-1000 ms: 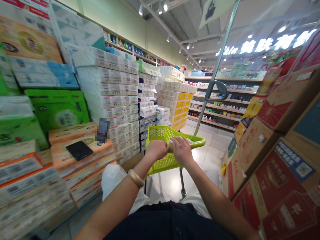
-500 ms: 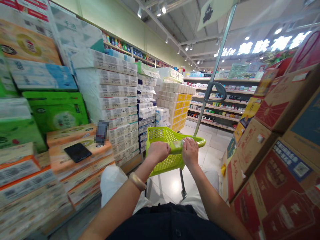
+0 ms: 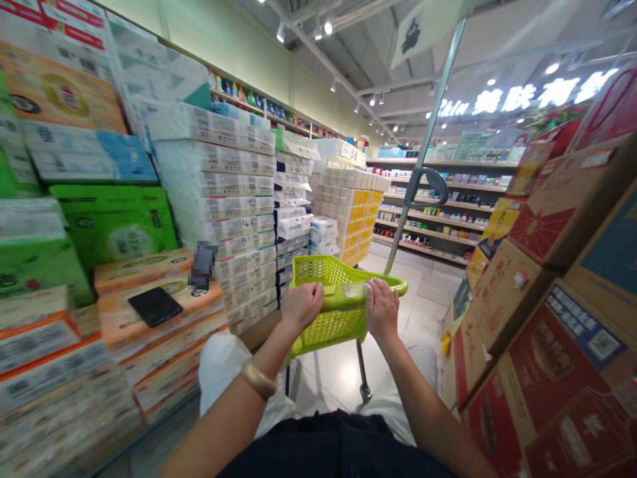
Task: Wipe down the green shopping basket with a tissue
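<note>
A lime-green shopping basket on wheels (image 3: 332, 312) stands in the aisle right in front of me. My left hand (image 3: 300, 305) is closed on the near rim at the left, with a pale bangle on that wrist. My right hand (image 3: 382, 308) is curled over the same rim further right. A grey pull handle (image 3: 432, 180) rises on a slanted pole from the basket's far side.
Stacked tissue and paper packs (image 3: 219, 199) wall the left side. A dark phone (image 3: 155, 306) lies on an orange pack there. Cardboard boxes (image 3: 557, 285) pile up on the right. Shelves (image 3: 438, 219) stand at the aisle's far end, with tiled floor (image 3: 423, 292) between.
My hands started close together on the rim. The right hand has slid to the right, so they are now apart. The basket has shifted slightly.
</note>
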### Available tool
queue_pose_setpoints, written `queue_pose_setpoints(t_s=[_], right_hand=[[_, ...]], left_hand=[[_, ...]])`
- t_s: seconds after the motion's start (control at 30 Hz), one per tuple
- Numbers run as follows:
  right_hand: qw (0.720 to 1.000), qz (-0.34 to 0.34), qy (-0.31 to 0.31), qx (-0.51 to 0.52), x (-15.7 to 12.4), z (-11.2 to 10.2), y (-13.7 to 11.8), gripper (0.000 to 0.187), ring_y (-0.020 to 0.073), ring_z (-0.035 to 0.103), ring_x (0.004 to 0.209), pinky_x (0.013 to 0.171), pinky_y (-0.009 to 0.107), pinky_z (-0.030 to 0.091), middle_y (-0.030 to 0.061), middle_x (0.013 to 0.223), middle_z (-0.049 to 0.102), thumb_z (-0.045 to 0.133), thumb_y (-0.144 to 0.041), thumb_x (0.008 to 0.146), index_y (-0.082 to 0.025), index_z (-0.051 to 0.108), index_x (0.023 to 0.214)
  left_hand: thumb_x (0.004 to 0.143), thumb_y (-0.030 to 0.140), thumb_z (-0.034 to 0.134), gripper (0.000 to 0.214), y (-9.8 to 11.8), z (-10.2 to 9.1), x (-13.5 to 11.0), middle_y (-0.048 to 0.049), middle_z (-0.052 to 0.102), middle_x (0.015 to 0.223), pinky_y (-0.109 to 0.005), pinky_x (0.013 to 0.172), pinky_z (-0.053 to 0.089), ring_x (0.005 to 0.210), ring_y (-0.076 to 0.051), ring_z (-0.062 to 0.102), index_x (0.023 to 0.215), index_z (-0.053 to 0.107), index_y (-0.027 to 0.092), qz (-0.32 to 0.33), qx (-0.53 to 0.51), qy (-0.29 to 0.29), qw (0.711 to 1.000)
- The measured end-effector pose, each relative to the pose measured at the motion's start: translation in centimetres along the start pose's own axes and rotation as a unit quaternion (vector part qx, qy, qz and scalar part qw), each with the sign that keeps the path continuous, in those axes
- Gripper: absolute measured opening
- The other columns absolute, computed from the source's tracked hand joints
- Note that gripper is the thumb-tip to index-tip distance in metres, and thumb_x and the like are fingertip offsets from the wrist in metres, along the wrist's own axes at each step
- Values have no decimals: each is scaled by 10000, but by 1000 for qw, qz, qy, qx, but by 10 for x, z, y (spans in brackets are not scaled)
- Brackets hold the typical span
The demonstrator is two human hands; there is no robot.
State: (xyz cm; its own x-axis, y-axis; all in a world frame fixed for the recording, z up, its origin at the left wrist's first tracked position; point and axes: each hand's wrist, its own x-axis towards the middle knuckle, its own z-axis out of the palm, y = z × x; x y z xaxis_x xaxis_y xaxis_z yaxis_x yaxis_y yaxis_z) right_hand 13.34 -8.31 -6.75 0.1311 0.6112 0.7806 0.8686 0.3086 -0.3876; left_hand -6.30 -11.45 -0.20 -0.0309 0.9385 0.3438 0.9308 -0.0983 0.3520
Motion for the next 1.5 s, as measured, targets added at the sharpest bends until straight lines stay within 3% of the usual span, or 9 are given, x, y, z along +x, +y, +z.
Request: queue_pose_setpoints(t_s=[0.13,0.27,0.4,0.6,0.87,0.97,1.17,1.4,1.5], right_hand=[[993,-110,-31,34,-17,6,-46,338,209,451,1269,1144,421,141,38,1241,624,345,-276,978,-236,629,1155],[978,-189,-68,57,-30,4,-76,332,195,504,1220,1164,408,62,45,1179,653,438,-261,939,-238,569,1243],[986,-159,-43,38,-22,-4,-52,268,189,518,1217,1151,450,3,15,1160,669,415,-263,967,-265,617,1143],[999,-19,28,-13,-8,-4,-20,343,238,501,1230,1108,498,99,55,1195,656,323,-293,995,-224,634,1119],[984,-163,-53,40,-29,-4,-63,306,191,495,1247,1148,432,23,26,1172,668,407,-245,960,-270,603,1193],[988,-149,-35,28,-20,-7,-43,303,187,515,1227,1142,446,24,16,1176,669,376,-262,974,-278,618,1155],[999,-15,44,8,-5,0,-1,378,218,498,1237,1109,468,90,64,1191,656,301,-304,990,-226,642,1133],[992,-127,-16,16,-25,5,-47,306,196,457,1274,1133,429,50,29,1245,628,406,-271,961,-287,604,1194],[988,-151,-40,18,-23,-2,-47,301,188,483,1256,1140,433,22,18,1234,637,415,-264,962,-297,603,1193]], left_hand=[[968,409,278,373,4,3,-8,-20,726,936,-302,739,416,836,-203,661,1111,586,256,5,-54,36,998],[967,372,291,335,13,7,-12,-35,718,946,-309,763,425,879,-209,661,1090,571,236,37,-49,50,997],[974,364,263,353,17,11,-12,-41,707,925,-308,754,426,852,-203,657,978,586,222,61,-16,52,997],[977,360,265,341,20,14,-13,-32,705,946,-311,746,423,846,-201,650,970,579,228,67,-12,58,996],[960,331,307,314,15,16,-15,-43,710,945,-317,761,429,857,-209,654,1049,586,217,62,-29,88,994],[960,338,302,325,13,16,-15,-40,709,953,-319,748,425,843,-207,650,1045,593,221,62,-25,84,994],[954,348,325,301,12,15,-14,-28,706,921,-312,709,403,819,-201,644,1012,597,232,59,-12,80,995],[947,342,332,292,11,14,-15,-25,700,918,-306,694,388,799,-196,638,982,596,223,57,5,86,995],[944,336,337,289,10,12,-15,-32,697,915,-304,703,390,801,-193,634,980,598,218,57,4,77,995]])
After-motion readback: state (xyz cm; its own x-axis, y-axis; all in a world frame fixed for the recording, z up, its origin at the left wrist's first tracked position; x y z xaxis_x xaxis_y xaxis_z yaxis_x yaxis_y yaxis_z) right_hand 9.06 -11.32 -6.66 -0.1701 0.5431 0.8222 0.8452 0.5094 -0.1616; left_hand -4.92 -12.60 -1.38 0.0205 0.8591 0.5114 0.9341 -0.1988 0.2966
